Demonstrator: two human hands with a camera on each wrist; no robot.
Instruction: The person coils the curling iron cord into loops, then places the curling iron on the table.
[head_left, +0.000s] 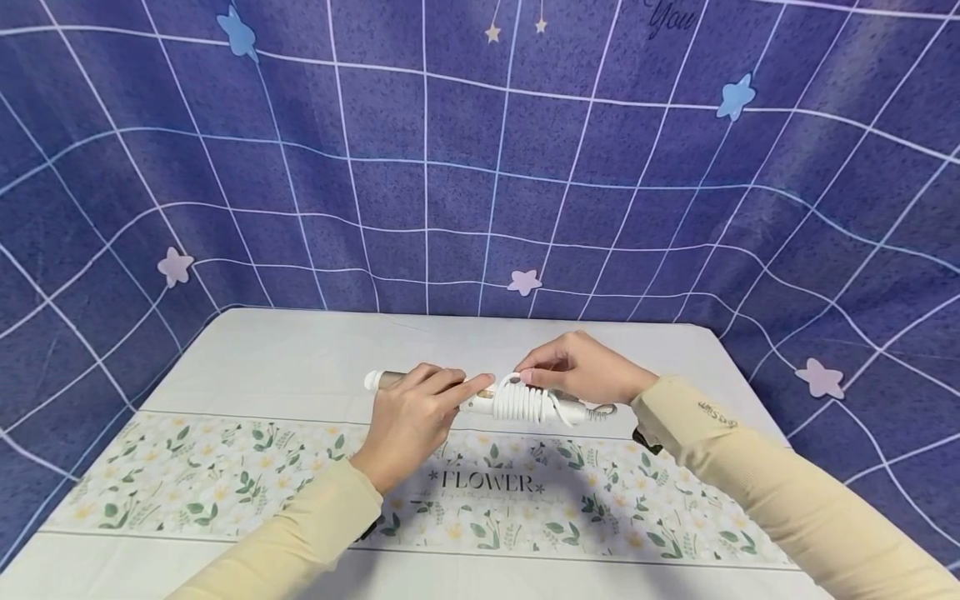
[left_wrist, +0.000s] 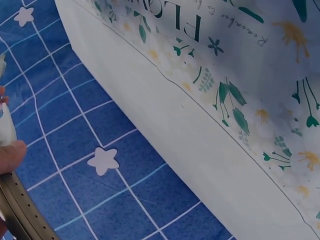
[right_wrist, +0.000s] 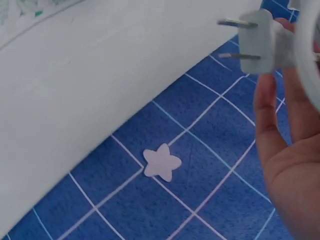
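A white-handled curling iron (head_left: pixel 480 406) with a brownish metallic barrel (left_wrist: pixel 20 212) and a white tip is held up level over the table. My left hand (head_left: pixel 412 412) grips it around the barrel end, on the left in the head view. Its white power cord (head_left: pixel 521 404) is wound in several turns round the handle. My right hand (head_left: pixel 588 367) pinches the cord's end above these coils. In the right wrist view the two-pronged plug (right_wrist: pixel 256 42) stands out by the fingers of that hand, and a blurred cord loop (right_wrist: pixel 307 45) covers part of them.
The table bears a white cover (head_left: pixel 315 350) with a floral band (head_left: pixel 292 467) printed "FLOWER". Behind and at both sides hangs a blue-purple grid cloth (head_left: pixel 465 200) with pale stars. At the handle's right end a short cord loop (head_left: pixel 603 411) sticks out.
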